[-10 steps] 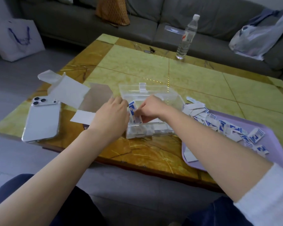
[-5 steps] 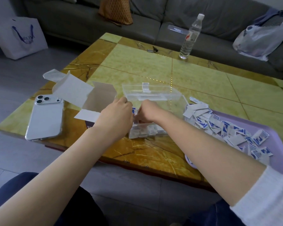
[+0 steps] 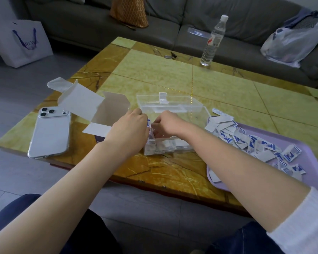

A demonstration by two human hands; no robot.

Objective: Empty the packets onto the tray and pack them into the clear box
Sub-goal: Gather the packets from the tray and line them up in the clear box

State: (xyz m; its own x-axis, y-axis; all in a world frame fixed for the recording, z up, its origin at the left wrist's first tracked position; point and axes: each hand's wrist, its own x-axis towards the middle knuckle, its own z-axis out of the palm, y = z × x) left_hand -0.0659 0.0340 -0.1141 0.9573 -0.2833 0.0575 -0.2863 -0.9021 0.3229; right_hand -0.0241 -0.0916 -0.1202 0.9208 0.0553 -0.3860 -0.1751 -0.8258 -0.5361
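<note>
Far left, on the near edge of the table (image 3: 154,74), a phone (image 3: 50,132) lies face down, parked clear of the work. Just right of it the cardboard carton (image 3: 108,109) stands with its flaps thrown wide. It looks emptied and pushed aside, though its bottom is hidden from here.

Now the left hand (image 3: 129,129): it's down over the left end of the clear box (image 3: 196,114), back of the hand towards us. The fingers curl out of sight behind the knuckles, so I can't tell whether it grips anything or only braces. My read is that it's a bookend, stopping the row from toppling.

Between the two hands, blue-printed packets (image 3: 148,123) stand on edge. The right hand (image 3: 166,123) comes in from the other side, fingers curled and pinching those same packets, squaring them against the left, I'd judge. Through the near wall you can see more of them stacked low in the box. The lid (image 3: 173,101) is swung back on the far side, out of the way so both hands have room.

Right of the box, touching it or just beside it, I can't tell which, the lilac tray (image 3: 312,154) carries a loose heap of packets (image 3: 246,142). That's handy for the right arm. There are plenty left there, so packing looks well short of done. Far across the table stands a water bottle (image 3: 213,41).
</note>
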